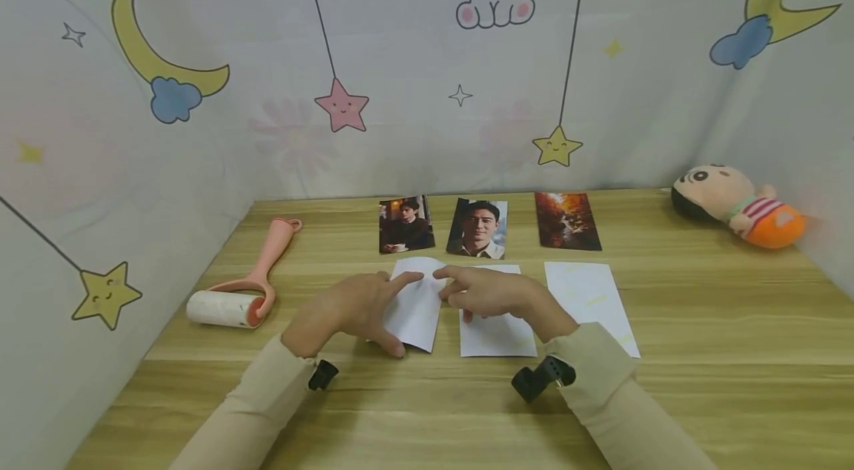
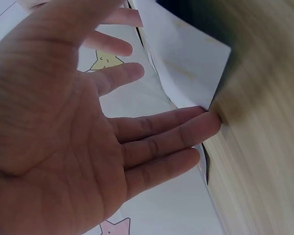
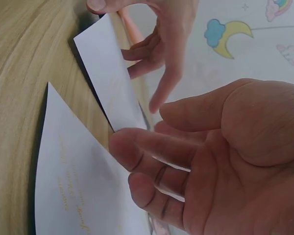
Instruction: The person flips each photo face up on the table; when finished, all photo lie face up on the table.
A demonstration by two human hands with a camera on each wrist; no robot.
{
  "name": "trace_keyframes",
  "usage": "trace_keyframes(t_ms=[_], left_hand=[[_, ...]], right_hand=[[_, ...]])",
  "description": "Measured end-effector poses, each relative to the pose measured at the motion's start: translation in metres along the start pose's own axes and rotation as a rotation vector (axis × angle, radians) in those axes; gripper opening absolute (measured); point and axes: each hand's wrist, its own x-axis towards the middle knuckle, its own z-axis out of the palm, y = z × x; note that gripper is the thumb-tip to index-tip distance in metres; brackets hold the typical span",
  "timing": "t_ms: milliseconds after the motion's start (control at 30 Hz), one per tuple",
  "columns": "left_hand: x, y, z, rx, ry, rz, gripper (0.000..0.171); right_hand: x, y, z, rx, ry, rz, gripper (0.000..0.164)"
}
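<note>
My left hand [image 1: 356, 303] spans the leftmost white sheet [image 1: 415, 310], thumb at its near corner and fingers along its left side. The sheet bows between them, and its near end rises off the table. In the left wrist view, fingertips [image 2: 206, 120] touch a corner of it. My right hand [image 1: 494, 290] hovers over the middle white sheet [image 1: 497, 336], fingers loosely bent. Its fingertips [image 3: 125, 147] are right at the leftmost sheet's edge. Faint yellow lettering shows on the middle sheet. A third white sheet [image 1: 587, 299] lies to the right.
Behind the sheets lie a photo of a seated person [image 1: 405, 225], a portrait photo [image 1: 477, 229] and an autumn scene photo [image 1: 567, 222]. A pink-handled lint roller [image 1: 223, 308] lies at left, a plush doll [image 1: 740, 207] at back right. A patterned curtain [image 1: 414, 47] surrounds the table.
</note>
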Motion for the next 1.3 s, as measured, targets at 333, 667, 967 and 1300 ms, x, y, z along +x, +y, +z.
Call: trace_keyframes(t_ms=[333, 667, 967, 1300], left_hand=[[0.0, -0.002, -0.001, -0.017, 0.003, 0.01, 0.109], [-0.001, -0.011, -0.001, -0.132, 0.05, 0.157, 0.112], [-0.001, -0.018, -0.003, -0.267, 0.04, 0.252, 0.113], [-0.007, -0.021, -0.014, -0.335, 0.11, 0.261, 0.103]], right_hand=[[-0.01, -0.004, -0.01, -0.033, 0.062, 0.0, 0.049], [-0.006, -0.002, -0.01, 0.021, 0.113, -0.123, 0.056], [-0.006, -0.01, -0.008, 0.079, 0.152, -0.21, 0.069], [-0.004, -0.01, -0.006, 0.078, 0.157, -0.247, 0.07]])
